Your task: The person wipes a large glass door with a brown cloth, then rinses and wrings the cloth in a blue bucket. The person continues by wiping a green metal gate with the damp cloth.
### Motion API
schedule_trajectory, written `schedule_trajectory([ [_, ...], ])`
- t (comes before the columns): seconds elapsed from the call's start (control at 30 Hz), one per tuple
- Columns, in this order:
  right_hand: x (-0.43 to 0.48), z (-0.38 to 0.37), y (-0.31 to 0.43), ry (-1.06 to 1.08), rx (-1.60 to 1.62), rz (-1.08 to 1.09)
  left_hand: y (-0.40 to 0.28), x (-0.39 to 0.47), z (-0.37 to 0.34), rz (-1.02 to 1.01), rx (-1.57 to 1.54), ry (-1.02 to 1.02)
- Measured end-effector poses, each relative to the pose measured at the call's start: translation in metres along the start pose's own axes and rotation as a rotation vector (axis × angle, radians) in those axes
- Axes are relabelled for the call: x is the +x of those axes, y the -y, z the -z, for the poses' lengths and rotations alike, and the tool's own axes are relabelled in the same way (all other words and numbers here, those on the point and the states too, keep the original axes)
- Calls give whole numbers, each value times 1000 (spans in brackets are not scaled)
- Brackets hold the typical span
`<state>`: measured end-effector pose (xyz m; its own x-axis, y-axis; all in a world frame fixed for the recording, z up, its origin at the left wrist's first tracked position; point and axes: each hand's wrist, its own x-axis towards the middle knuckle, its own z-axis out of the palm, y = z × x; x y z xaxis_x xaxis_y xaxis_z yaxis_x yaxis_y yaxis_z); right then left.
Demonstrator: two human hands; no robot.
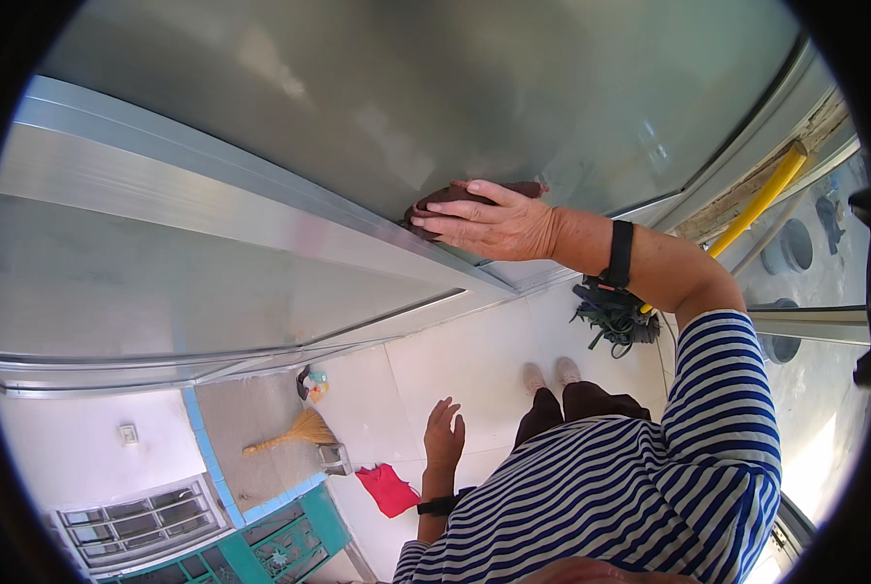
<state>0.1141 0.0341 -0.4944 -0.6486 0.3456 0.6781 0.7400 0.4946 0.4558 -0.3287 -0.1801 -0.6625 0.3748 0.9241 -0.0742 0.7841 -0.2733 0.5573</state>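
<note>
My right hand [497, 223] presses a dark reddish-brown cloth [446, 204] against a large glass pane [406, 109], close to its silver metal frame [260, 197]. The fingers lie spread over the cloth, and part of it sticks out above and beyond them. My left hand [445, 434] hangs low over the tiled floor, its fingers apart and with nothing in it. A black band is on each wrist.
A mop with dark strips [614, 314] and a yellow handle [756, 201] stands at the right. On the floor lie a straw broom [300, 432], a red cloth [388, 489] and a small plastic bag [317, 385]. Buckets [787, 248] show through glass at the right.
</note>
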Motion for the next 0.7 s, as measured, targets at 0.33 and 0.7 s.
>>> schedule_trajectory([
  [0.33, -116, -65, 75, 446, 11, 218, 5, -42, -10, 62, -2, 67],
  [0.7, -241, -85, 125, 708, 112, -171, 19, -35, -23, 40, -3, 117],
])
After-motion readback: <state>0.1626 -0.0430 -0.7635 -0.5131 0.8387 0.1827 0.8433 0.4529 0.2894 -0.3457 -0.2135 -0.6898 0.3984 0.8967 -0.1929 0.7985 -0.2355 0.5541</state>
